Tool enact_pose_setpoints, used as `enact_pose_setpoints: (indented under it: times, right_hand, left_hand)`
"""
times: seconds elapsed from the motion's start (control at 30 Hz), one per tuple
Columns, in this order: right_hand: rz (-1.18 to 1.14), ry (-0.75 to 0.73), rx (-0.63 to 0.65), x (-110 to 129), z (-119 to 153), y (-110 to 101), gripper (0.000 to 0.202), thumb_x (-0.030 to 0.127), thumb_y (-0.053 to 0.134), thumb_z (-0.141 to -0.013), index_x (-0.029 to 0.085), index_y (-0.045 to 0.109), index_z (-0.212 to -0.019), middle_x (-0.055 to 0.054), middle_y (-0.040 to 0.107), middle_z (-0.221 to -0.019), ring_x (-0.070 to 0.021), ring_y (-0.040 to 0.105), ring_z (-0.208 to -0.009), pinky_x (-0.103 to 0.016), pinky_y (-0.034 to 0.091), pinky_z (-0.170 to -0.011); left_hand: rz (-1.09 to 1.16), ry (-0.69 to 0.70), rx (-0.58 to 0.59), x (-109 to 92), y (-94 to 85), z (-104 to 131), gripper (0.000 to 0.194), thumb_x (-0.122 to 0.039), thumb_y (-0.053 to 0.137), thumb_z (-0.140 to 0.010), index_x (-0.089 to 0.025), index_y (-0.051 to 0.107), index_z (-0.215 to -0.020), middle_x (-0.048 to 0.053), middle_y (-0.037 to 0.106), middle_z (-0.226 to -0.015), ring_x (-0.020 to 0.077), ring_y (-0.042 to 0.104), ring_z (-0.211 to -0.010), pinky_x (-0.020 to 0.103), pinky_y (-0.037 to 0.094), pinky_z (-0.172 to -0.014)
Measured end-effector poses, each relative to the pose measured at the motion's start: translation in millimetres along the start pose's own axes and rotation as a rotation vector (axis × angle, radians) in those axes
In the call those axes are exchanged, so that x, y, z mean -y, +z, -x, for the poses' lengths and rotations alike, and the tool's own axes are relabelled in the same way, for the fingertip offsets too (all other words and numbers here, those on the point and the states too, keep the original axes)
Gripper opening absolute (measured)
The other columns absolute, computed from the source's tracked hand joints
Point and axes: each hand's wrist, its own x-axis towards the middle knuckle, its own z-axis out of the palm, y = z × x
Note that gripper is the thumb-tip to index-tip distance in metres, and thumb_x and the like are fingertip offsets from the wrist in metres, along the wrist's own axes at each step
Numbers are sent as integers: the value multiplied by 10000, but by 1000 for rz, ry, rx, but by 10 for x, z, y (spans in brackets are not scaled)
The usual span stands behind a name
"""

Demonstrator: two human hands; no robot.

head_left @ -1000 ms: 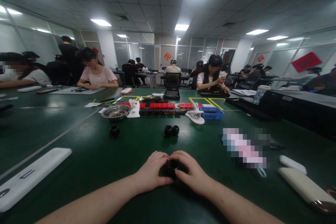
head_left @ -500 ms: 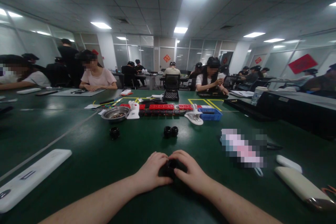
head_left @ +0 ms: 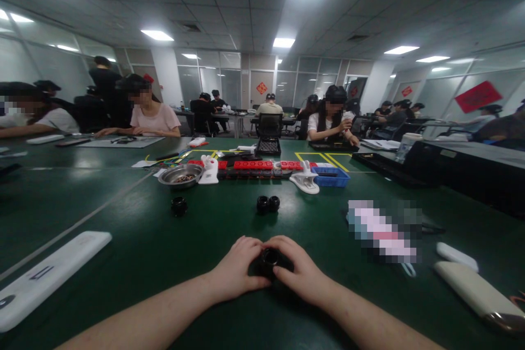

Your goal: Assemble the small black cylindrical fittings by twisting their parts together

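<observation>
A black, hollow cylindrical part (head_left: 270,256) sits between my hands low in the middle of the view, its round opening facing up. My left hand (head_left: 238,268) curls around its left side, with the thumb near the bottom of the part. From the right, my right hand (head_left: 296,268) grips it with bent fingers behind and the thumb in front. Farther up the table are two similar black parts, side by side, a left one (head_left: 262,205) and a right one (head_left: 274,204). Another black part (head_left: 179,206) stands alone to the left.
Beyond them lie a metal bowl (head_left: 180,176) of small pieces, red blocks (head_left: 253,165), white clips (head_left: 305,179) and a blue basket (head_left: 330,177). A long white device (head_left: 53,279) rests at left; a cream-coloured object (head_left: 478,292) at right. Co-workers sit across the green table (head_left: 229,219).
The view has shifted slightly, and the opening of the black part shows a little more clearly. My hands keep nearly the same hold. A co-worker at the left has reached an arm sideways.
</observation>
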Motion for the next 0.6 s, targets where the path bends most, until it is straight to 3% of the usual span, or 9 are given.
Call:
enact_pose_setpoints:
  times: [0.13,0.3,0.47,0.6]
  right_hand:
    - [14,83,-55,-20,11,27,457,149,579,-688,161,440,-1123,-94,503,-1109,-221,466,-1032,-386,364,-906]
    - [96,97,-96,62,-25,18,258,185,619,-669,164,528,-910,-53,534,-902,-205,509,-875,-357,427,-786]
    - [34,3,-15,47,2,1,404,68,525,-677,191,527,-1062,-73,503,-1091,-206,462,-1043,-373,353,-928]
    - [37,65,-70,-20,18,35,449,171,574,-703,180,444,-1133,-95,495,-1130,-230,458,-1052,-405,363,-916]
  left_hand:
    - [-13,13,-16,-14,14,2,403,-357,697,-624,-213,554,-973,33,529,-1053,232,459,-989,406,283,-944]
    - [-19,17,-41,-16,26,3,419,-345,713,-606,-200,552,-965,33,536,-1020,226,468,-957,386,322,-905]
    - [-19,13,-16,-31,-14,9,427,-387,695,-626,-210,550,-987,33,526,-1045,224,452,-979,374,330,-897]
    - [-14,3,-9,-58,-35,11,378,-373,697,-625,-205,566,-938,30,526,-1031,224,457,-969,376,331,-894]
